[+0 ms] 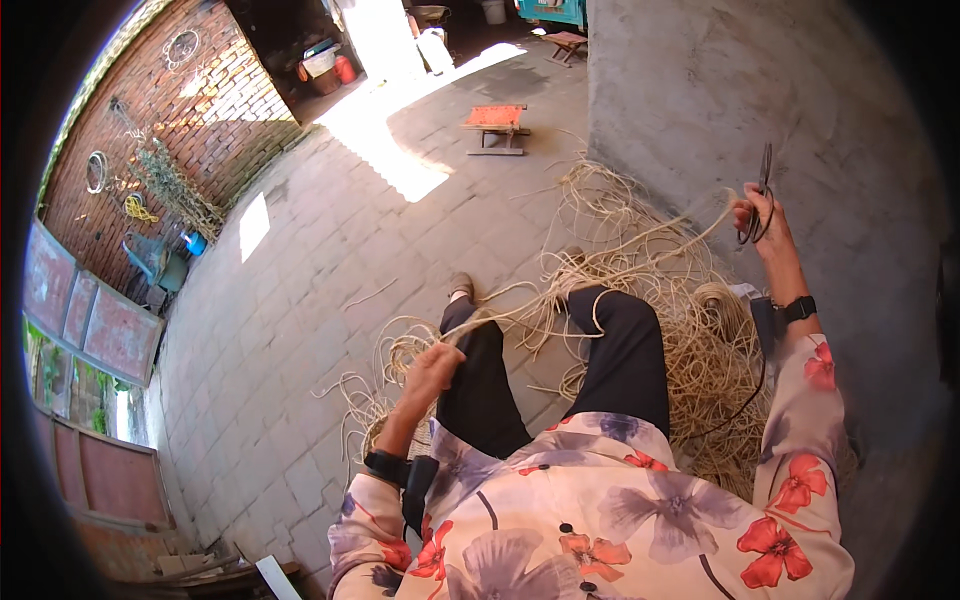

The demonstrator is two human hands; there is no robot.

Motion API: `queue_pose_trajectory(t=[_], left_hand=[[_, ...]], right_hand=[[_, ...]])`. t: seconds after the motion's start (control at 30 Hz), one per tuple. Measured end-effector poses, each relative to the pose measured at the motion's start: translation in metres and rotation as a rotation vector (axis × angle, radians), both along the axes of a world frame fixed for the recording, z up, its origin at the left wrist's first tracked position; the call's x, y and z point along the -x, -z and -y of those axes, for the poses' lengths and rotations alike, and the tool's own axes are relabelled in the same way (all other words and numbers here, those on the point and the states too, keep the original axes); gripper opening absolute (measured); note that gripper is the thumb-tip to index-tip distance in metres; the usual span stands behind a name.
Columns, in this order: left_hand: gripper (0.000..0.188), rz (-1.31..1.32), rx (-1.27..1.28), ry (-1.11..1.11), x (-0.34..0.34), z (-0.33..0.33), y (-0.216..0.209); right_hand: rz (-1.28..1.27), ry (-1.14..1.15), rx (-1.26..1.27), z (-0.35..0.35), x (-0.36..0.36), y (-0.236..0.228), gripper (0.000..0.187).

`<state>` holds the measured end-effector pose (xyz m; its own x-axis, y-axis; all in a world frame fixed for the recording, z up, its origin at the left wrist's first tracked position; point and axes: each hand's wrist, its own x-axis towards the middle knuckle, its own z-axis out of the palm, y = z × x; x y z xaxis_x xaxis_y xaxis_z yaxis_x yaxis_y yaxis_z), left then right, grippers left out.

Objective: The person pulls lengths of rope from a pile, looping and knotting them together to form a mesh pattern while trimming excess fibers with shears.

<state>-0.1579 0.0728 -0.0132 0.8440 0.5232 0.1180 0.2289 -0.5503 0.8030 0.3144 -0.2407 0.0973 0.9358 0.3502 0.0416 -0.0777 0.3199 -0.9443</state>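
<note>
My left hand [433, 370], over my left thigh, is closed around several strands of pale straw-coloured cord [520, 310]. From there the cord runs across my knees and up to the right. Out to the far right, my raised right hand [766, 216] grips a pair of dark-handled scissors [767, 170], and the cord's looped end shows at its fingertips. Beside my right leg lies a big tangled heap of the same cord [690, 370]. A smaller bunch of cord [365, 410] hangs by my left forearm.
A grey plastered wall [760, 80] rises close on my right. Ahead on the paved floor [280, 320] stands a low folding stool with an orange seat [497, 117]. Along the brick wall [150, 100] at left are a watering can [155, 262] and dried plants [175, 185].
</note>
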Motion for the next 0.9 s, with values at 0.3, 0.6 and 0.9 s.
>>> queue_pose_trajectory(t=[0.3, 0.6, 0.9], left_hand=[[0.028, 0.294, 0.928, -0.228, 0.015, -0.025, -0.035], [0.028, 0.357, 0.903, -0.184, 0.013, -0.004, -0.05], [0.026, 0.316, 0.786, -0.225, 0.017, 0.007, -0.062]], right_hand=[[0.215, -0.954, 0.426, -0.055, 0.138, 0.007, 0.038], [-0.141, -1.339, 0.321, -0.118, 0.246, 0.069, 0.036], [-0.337, -1.27, 0.167, -0.129, 0.251, 0.083, 0.04]])
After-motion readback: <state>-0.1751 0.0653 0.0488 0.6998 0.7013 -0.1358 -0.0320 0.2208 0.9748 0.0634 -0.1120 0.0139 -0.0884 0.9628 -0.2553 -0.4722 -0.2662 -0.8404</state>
